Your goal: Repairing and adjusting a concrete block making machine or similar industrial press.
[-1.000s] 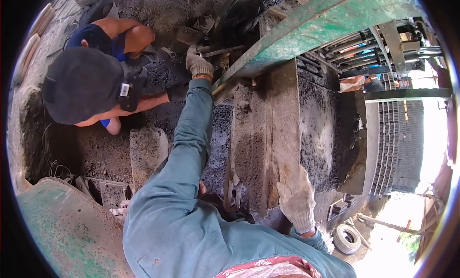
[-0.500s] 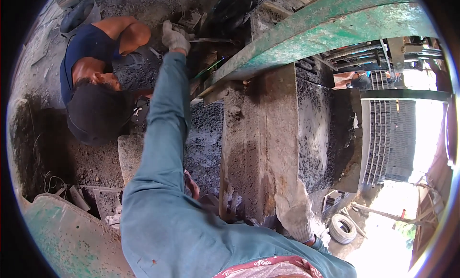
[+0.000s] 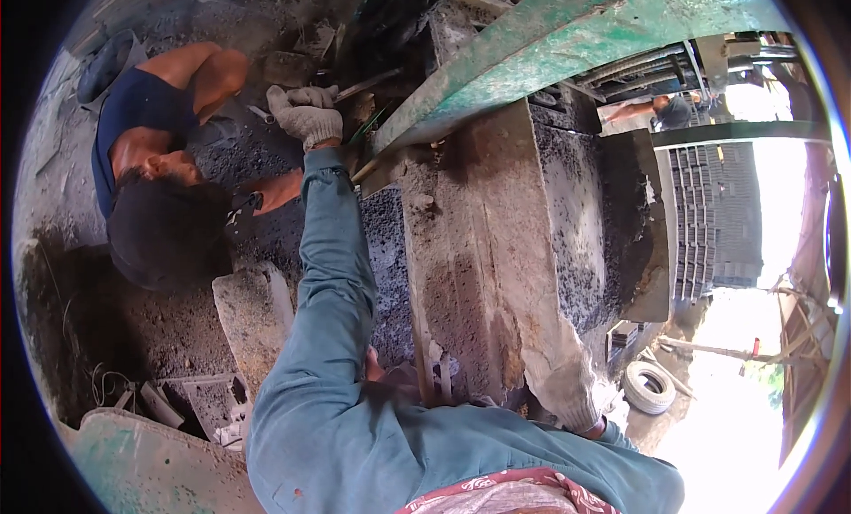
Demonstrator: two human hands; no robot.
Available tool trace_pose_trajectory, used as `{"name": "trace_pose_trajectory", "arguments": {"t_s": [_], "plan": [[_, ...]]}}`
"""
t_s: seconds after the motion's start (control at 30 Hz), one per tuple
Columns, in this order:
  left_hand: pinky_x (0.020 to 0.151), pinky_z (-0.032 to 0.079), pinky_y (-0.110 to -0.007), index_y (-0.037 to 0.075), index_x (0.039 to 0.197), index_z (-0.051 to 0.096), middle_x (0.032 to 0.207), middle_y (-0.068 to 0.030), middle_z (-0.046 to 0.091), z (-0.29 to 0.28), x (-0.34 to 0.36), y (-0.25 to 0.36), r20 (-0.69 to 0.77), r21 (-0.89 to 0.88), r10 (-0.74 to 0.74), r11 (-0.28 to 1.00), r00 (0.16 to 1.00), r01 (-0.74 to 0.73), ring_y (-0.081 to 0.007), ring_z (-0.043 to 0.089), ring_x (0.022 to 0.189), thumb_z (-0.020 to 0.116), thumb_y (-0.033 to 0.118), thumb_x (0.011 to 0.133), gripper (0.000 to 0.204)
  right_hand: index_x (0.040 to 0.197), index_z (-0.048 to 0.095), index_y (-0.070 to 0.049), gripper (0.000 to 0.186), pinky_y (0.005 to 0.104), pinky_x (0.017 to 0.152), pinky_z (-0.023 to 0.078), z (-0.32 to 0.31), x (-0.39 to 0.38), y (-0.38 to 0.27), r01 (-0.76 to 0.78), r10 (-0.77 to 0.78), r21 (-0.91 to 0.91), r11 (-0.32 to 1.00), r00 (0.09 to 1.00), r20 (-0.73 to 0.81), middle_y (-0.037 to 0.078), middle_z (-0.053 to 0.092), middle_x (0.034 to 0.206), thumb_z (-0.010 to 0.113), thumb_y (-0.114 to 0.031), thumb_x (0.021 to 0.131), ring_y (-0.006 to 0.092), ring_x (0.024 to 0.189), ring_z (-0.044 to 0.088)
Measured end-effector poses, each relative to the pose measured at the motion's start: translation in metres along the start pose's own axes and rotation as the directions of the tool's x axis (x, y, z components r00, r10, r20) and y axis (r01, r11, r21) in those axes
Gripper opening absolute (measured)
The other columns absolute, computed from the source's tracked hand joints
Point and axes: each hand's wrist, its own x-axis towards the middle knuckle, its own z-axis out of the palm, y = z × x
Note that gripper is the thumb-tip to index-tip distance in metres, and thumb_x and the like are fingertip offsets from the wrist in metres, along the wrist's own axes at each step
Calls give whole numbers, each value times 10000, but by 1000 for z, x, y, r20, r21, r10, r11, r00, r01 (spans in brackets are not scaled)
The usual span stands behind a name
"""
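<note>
My left hand (image 3: 306,115), in a pale knitted glove, reaches far forward at the upper left. Its fingers are closed around the near end of a thin metal bar (image 3: 370,84), which slants up to the right into a dark gap beneath the green beam (image 3: 496,80). My right hand (image 3: 574,390), also gloved, rests against the lower right edge of a rough, grime-covered panel (image 3: 496,239). Its fingers blend into the pale, crusted edge, so their grip does not show. Close by my left forearm, a co-worker's bare forearm (image 3: 279,192) reaches in from the left.
A co-worker in a dark cap (image 3: 168,230) crouches at the left, close to my arm. Dark granular material (image 3: 390,248) lies beside the panel. A green metal plate (image 3: 133,461) stands at lower left. Stacked grey blocks (image 3: 731,213) and a tire (image 3: 649,387) are at the right.
My left hand has come back toward me, and the bar's near end has dropped with it, so the bar now slants. My view has shifted slightly. The co-worker's forearm shows more.
</note>
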Motion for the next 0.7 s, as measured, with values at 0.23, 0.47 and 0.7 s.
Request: {"name": "trace_pose_trajectory", "arguments": {"t_s": [0.23,0.47,0.7], "plan": [[615,464,-448,154,580,346,471,-20,314,-6,-5,6,336,163,49,980,941,-110,-198,298,421,428,508,997,554,1342,498,29,553,421,915,524,0,-1,-6,-35,35,-3,999,999,-3,235,656,1144,678,-104,837,363,1060,666],[796,514,-449,117,629,384,546,-36,393,-13,-29,11,386,231,27,965,922,-125,-188,407,504,418,445,1026,516,1308,506,48,539,410,906,528,-3,0,-6,-3,4,-31,1000,999,49,230,671,1133,702,-76,822,331,1042,679],[877,517,-485,93,655,400,547,-29,380,-23,-89,-14,527,424,283,730,801,-536,-190,474,558,381,398,1073,518,1256,530,48,459,401,876,539,7,-3,3,39,-36,85,996,999,-27,202,688,1109,700,-54,842,291,1018,689]]}}
